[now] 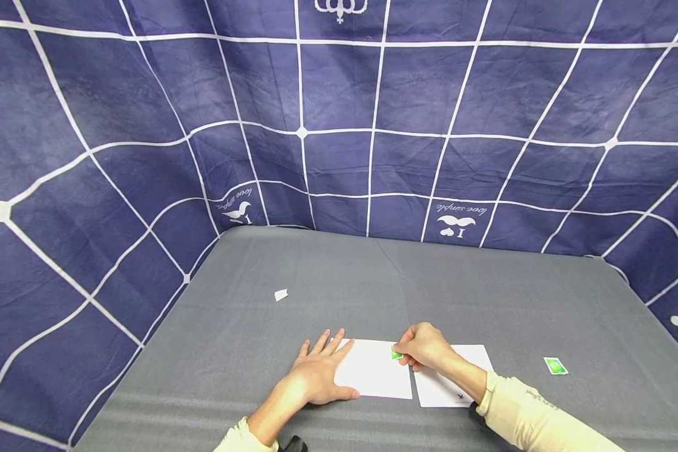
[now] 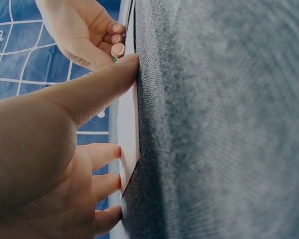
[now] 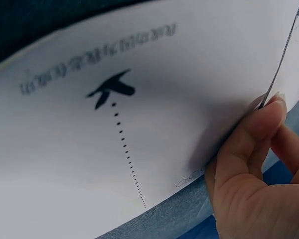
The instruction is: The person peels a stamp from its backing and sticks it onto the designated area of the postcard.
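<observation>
My left hand (image 1: 316, 373) lies over the left edge of a blank white paper sheet (image 1: 375, 371), fingers spread and straight. Its thumb presses near the sheet's front edge, as the left wrist view also shows. Between thumb and fingers, my right hand (image 1: 426, 347) pinches a small green square with a pale edge (image 1: 396, 354), at the right end of that sheet. Under the right hand and forearm lies a second white sheet (image 1: 436, 392), side by side with the first. The right wrist view shows its printed black arrow (image 3: 112, 89), dotted line and faint lettering.
A similar green square with a white border (image 1: 556, 366) lies on the grey cloth-covered table (image 1: 339, 276) to the right. Farther back on the left is a small white scrap (image 1: 281, 294). A blue curtain with white lines (image 1: 339, 163) hangs behind the table and at its sides.
</observation>
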Demonstrator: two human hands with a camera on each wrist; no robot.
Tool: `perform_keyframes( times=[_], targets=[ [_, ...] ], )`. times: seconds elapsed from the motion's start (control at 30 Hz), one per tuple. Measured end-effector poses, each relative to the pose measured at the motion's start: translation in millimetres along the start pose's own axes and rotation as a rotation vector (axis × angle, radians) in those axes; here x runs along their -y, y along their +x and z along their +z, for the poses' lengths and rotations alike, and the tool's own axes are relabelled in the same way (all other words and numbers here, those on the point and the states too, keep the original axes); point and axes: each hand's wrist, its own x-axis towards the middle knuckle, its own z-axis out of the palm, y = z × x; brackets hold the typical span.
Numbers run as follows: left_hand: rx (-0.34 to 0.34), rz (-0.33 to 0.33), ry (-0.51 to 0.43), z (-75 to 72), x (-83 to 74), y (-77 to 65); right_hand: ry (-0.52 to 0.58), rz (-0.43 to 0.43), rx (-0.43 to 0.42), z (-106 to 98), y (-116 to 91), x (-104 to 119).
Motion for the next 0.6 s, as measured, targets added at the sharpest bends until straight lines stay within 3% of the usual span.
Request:
perform_keyframes(
  times=[0.23,0.6],
  targets=[
    [-0.002,0.001,-0.011,-1.4,-0.7,-0.7,-0.016,-0.009,-0.009,-0.2,0.9,-0.2],
    [0.003,-0.002,-0.01,-1.7,-0.7,-0.5,-0.191,-0.085,-0.055,-1.8,-0.8,1.4]
  ],
)
